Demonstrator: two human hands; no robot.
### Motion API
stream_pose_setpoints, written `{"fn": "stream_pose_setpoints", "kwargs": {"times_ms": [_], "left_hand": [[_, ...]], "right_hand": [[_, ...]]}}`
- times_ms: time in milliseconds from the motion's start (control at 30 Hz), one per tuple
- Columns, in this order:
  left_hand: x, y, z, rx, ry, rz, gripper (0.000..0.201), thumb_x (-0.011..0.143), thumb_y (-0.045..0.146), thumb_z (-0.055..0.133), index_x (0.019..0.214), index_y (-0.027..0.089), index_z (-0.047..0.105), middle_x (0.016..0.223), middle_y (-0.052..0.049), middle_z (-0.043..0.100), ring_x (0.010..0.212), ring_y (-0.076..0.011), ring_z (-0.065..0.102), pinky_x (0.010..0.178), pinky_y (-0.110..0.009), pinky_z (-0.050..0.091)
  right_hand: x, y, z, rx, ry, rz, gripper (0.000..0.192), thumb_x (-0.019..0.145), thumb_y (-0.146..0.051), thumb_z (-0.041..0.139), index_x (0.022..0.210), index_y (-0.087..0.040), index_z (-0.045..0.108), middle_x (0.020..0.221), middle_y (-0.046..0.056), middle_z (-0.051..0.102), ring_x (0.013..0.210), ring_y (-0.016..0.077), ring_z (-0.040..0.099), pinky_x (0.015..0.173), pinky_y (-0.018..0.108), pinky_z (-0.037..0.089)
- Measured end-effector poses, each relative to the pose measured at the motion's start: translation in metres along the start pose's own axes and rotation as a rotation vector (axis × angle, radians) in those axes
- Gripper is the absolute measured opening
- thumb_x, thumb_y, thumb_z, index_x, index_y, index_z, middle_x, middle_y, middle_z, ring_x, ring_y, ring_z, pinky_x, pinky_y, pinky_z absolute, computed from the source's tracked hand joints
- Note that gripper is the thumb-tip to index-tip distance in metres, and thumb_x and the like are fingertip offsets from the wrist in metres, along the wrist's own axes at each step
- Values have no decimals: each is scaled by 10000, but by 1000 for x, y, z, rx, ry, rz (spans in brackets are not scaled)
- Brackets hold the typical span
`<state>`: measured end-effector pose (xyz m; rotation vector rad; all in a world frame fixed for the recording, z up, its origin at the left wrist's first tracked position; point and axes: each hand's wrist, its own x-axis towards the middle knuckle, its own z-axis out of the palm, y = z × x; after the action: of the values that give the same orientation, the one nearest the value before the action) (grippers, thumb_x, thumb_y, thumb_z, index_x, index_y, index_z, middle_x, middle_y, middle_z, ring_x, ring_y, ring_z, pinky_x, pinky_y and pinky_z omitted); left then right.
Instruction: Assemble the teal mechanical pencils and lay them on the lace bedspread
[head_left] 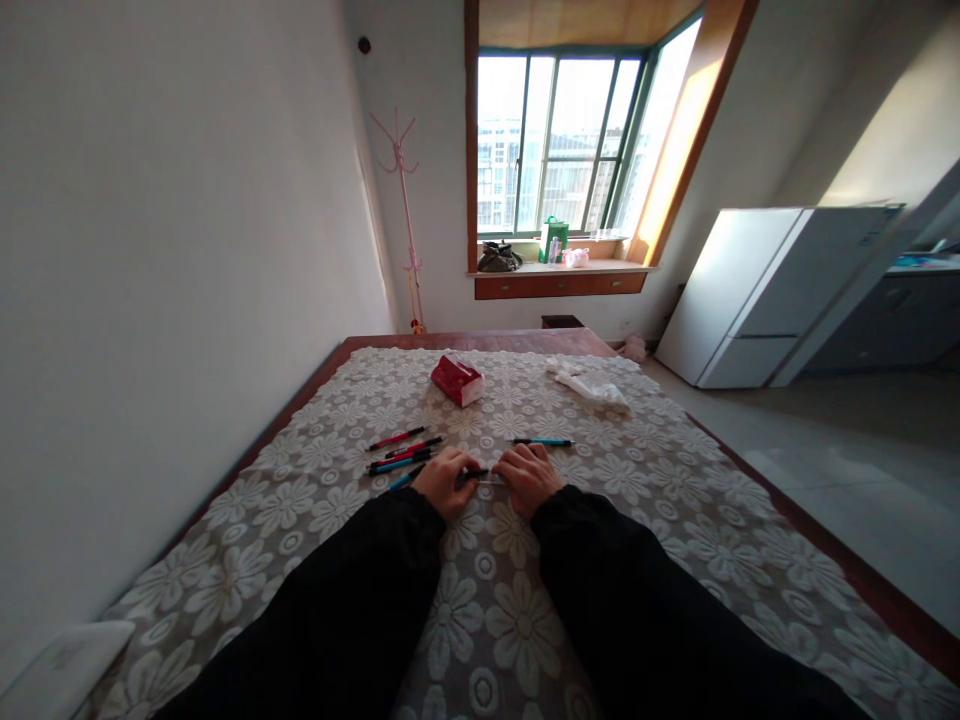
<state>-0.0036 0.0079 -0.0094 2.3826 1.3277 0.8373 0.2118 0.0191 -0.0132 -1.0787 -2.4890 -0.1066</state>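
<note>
My left hand (448, 480) is closed, pinching a dark pen part (476, 474) whose tip points to the right. Close beside it, my right hand (528, 478) has its fingers pressed together at the end of a thin pale rod (490, 483), which shows in the gap between the hands. Whether the rod joins the dark part is too small to tell. To the left lie several pens, among them a red pen (397, 438) and a blue pen (406, 478) partly behind my left hand. Just beyond my right hand rests a blue-and-black pen (541, 442).
A red packet (457, 381) and a crumpled white plastic bag (592, 388) lie farther back on the flowered tablecloth (484, 605). A white flat object (67, 665) sits at the near left corner. A wall runs along the table's left side; a fridge (757, 295) stands at right.
</note>
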Motion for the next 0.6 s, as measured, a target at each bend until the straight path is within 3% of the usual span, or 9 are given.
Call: {"fn": "stream_pose_setpoints", "kwargs": {"times_ms": [233, 467, 600], "left_hand": [[-1, 2, -2, 44, 11, -14, 145, 773, 188, 613, 912, 207, 651, 911, -53, 639, 879, -209, 595, 811, -327, 490], [0, 3, -3, 56, 5, -10, 189, 754, 157, 597, 931, 202, 644, 916, -56, 642, 868, -211, 604, 816, -331, 496], [1, 1, -2, 39, 13, -12, 165, 778, 145, 575, 920, 197, 642, 900, -56, 646, 855, -207, 609, 793, -321, 498]], "right_hand": [[-2, -2, -1, -1, 51, 22, 294, 755, -93, 558, 997, -231, 653, 954, 29, 679, 995, 213, 521, 945, 391, 211], [0, -2, -5, -13, 89, 245, 275, 734, -86, 538, 946, -217, 652, 943, 45, 687, 964, 223, 529, 932, 404, 226], [-1, -1, -2, 38, 131, 162, 255, 771, -109, 547, 971, -226, 653, 1083, 50, 667, 1050, 220, 524, 966, 403, 228]]}}
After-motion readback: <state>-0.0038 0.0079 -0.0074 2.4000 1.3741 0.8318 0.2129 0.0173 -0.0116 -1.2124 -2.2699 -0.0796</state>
